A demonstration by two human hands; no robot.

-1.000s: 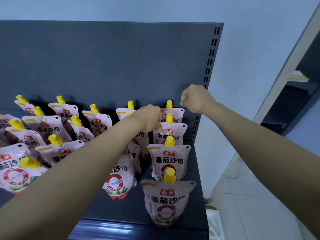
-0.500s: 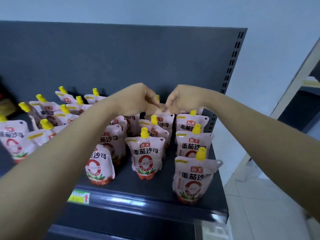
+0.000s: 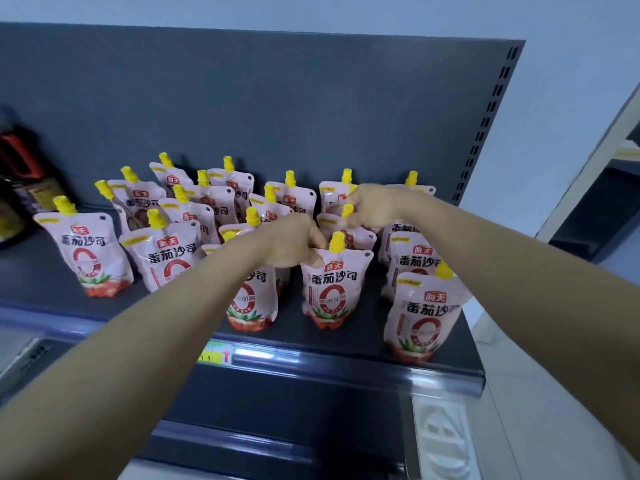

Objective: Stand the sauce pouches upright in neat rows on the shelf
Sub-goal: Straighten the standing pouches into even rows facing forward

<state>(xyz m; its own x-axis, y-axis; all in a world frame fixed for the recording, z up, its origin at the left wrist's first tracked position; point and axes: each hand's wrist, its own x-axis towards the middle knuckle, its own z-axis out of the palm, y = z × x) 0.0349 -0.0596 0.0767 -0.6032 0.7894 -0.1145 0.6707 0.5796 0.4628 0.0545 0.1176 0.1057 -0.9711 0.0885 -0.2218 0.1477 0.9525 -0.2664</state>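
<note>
Many pouches (image 3: 91, 251) upright on shelf (image 3: 367, 329); left hand (image 3: 294, 242), right hand (image 3: 372, 206) pinch tops.

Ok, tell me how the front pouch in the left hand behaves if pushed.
The front pouch probably flexes: its top corner bends under the left hand. It likely tips easily, tall on a narrow base, capped by a yellow spout. Bulging lower down, it seems bottom-heavy.

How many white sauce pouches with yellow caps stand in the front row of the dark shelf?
5, left to right: first, second, third behind the left forearm, fourth, fifth. None seems hidden.
</note>
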